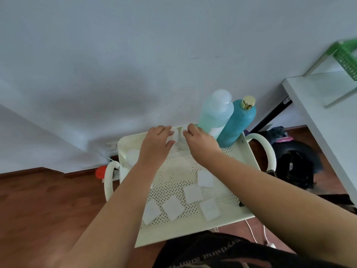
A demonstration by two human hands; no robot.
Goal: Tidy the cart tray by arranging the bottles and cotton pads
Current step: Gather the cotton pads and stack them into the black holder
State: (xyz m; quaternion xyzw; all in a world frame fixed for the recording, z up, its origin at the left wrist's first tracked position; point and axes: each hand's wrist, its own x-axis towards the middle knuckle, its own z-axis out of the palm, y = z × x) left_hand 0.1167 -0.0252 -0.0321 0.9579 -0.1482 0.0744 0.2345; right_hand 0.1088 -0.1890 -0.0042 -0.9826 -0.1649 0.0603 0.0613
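From the head view, I see both hands at the far edge of the cream cart tray [249,161] — left hand [156,142] and right hand [199,141] each curl their fingers round a small white bottle [176,136]. Two tall teal bottles [228,120] stand far right; five square cotton pads [193,193] lie scattered near me

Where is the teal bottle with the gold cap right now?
In the head view, the teal bottle stands upright at the tray's far right corner, beside the pale translucent bottle on its left.
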